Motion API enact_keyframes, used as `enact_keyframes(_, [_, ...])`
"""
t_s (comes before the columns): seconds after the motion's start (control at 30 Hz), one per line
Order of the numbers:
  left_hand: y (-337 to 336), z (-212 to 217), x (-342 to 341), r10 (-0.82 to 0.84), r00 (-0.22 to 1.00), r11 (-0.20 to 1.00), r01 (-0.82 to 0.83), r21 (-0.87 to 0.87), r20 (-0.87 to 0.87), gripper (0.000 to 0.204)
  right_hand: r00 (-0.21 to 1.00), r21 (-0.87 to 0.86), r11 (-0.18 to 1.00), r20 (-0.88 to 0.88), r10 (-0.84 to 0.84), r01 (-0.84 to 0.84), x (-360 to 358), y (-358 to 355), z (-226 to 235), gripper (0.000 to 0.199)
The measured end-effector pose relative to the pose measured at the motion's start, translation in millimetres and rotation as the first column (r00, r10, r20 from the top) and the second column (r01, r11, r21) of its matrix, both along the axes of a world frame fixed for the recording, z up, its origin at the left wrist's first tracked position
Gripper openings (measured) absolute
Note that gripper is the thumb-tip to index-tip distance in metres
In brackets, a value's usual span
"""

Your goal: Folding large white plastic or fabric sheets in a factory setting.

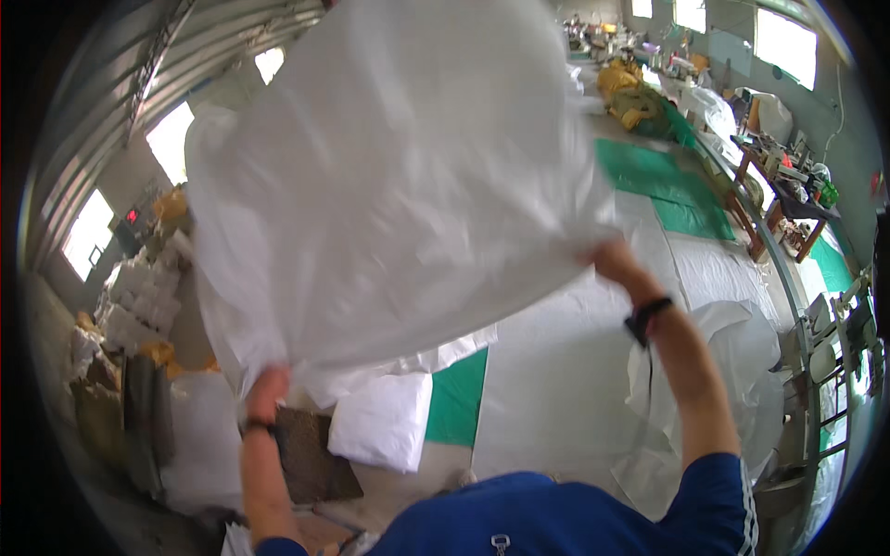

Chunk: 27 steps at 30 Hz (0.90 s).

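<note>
Far left, by the wall w/ bright windows [171, 139], stacks of white bundles [139, 296] and yellowish sacks [171, 206] are piled, prob. kept off the work floor.

Next, the left hand [266, 394] is raised at lower left; its fingers are closed tight on the lower-left edge of a large white woven sheet [389, 185] (it may be a big bag, cannot be told). A dark band is worn at that wrist. Below the hand a dark brown mat [311, 454] and a folded white sack [382, 419] lie on the floor, beside a green floor strip [457, 398].

The sheet itself is held up in the air, filling the centre and top of the view, billowed and stretched between both hands. It is gripped at two spread points, so it appears to be kept taut and clear of the floor.

To the right, the right hand [614, 259] is lifted higher than the left, fingers pinched shut on the sheet's right edge; a black wristband [647, 318] is seen on that arm. Under the arm, flat white sheeting [556, 371] is spread over the floor, w/ crumpled white material [742, 371] just beside it.

Further right and back, green sheets [667, 181] lie flat, a yellow-green heap [635, 102] sits beyond them, and a cluttered workbench [788, 190] stands along the right wall.
</note>
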<state>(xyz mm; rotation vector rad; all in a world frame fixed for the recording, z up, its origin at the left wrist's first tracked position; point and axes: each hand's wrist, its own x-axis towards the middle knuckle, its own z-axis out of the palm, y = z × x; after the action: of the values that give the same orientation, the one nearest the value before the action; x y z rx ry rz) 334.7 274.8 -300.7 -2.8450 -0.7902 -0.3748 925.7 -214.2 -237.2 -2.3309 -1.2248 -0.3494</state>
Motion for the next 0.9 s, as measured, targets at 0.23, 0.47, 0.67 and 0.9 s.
enact_keyframes(0.23, [-82, -59, -80, 0.385, 0.882, 0.919, -0.340, 0.199, -0.272, 0.015, 0.989, -0.228, 0.969, 0.136, -0.061, 0.091, -101, -83, -124, 0.030])
enact_keyframes(0.47, [-191, -88, -73, -0.068, 0.996, 0.997, 0.069, 0.021, -0.059, 0.014, 0.837, -0.576, 0.657, 0.093, -0.539, 0.486, -97, -243, -198, 0.018])
enact_keyframes(0.67, [-201, -4, 153, -0.481, 0.876, 0.876, 0.480, 0.035, 0.031, 0.005, 0.995, 0.044, 0.996, 0.062, 0.079, -0.082, -15, -29, -32, 0.049])
enact_keyframes(0.9, [-253, 71, 202, -0.553, 0.824, 0.833, 0.545, 0.093, 0.120, 0.012, 0.419, -0.478, 0.535, 0.333, 0.844, -0.697, -211, 104, 30, 0.010])
